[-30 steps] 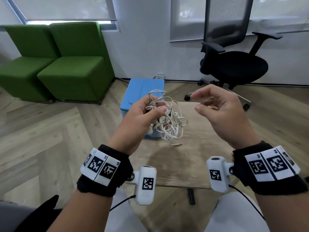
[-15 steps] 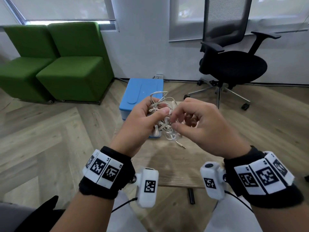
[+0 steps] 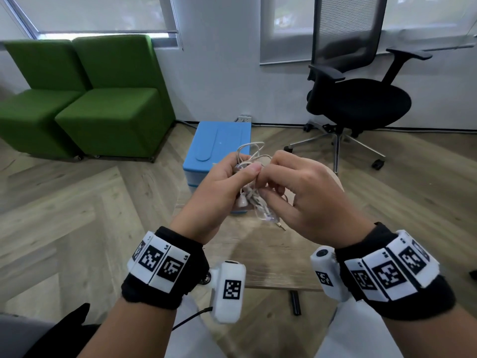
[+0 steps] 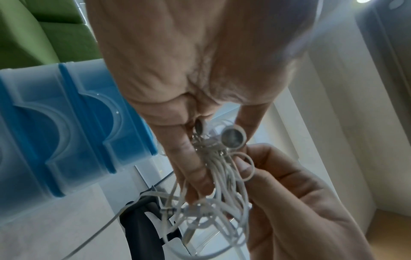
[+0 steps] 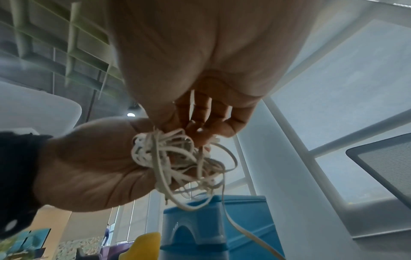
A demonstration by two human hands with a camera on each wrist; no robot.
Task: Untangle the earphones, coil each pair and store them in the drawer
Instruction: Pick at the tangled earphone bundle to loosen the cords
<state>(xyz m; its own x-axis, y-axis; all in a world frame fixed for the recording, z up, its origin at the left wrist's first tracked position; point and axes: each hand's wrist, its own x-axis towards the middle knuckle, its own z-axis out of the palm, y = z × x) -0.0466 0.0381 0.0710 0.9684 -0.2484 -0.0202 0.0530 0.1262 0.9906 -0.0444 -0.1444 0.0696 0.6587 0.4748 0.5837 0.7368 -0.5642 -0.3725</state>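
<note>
Since a second ago the right hand (image 3: 304, 200) has closed in from the side and now meets the left hand (image 3: 219, 192) at the tangle of white earphones (image 3: 254, 200), held in the air above the wooden tabletop (image 3: 260, 257).

Head view: the left grip clenches the bundle, thumb pressed over its top, cable loops rising above the fingers; the right thumb and forefinger pinch strands at the bundle's side. An earbud and a jack plug dangle below. A blue drawer unit (image 3: 219, 146) stands behind the hands.

Left wrist view: the left fingers (image 4: 191, 168) curl round the cables, two earbuds (image 4: 233, 138) showing beside them.

Right wrist view: the right fingertips (image 5: 200, 130) nip the strands against the left palm.
</note>
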